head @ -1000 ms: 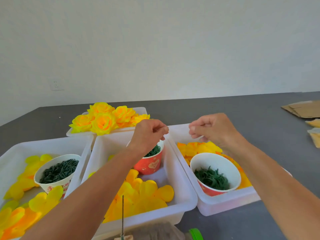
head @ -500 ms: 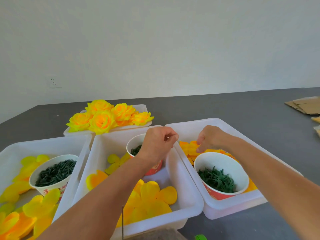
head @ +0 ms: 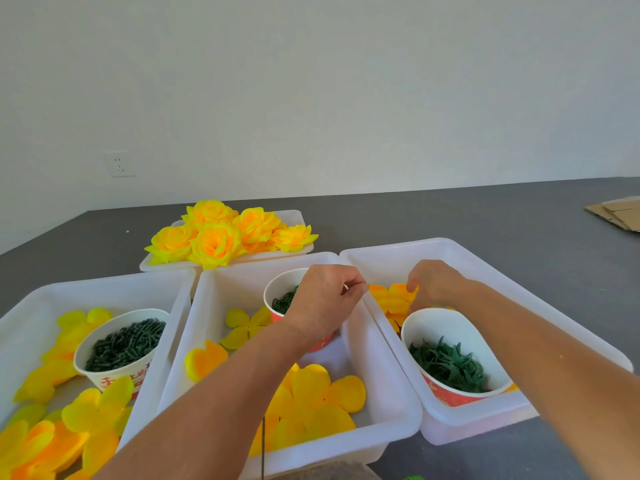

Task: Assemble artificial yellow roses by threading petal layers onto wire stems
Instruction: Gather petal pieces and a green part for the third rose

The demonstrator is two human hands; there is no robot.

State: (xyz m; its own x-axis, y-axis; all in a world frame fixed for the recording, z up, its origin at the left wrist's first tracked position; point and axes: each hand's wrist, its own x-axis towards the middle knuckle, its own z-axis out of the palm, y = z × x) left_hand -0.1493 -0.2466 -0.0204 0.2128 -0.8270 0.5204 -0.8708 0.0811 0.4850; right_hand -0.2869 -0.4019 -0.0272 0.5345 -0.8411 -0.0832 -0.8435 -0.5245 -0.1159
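Yellow petal layers [head: 313,396] lie in three white bins on a grey table [head: 519,220], each bin with a paper cup of green parts, and finished roses [head: 221,233] fill a tray [head: 298,216] behind them. Our left hand [head: 322,303] hovers over the middle bin [head: 398,410], fingers curled with fingertips pinched together on something too small to make out. Our right hand [head: 436,285] reaches into the right bin [head: 450,247], fingertips curled onto an orange-yellow petal [head: 391,297] there.
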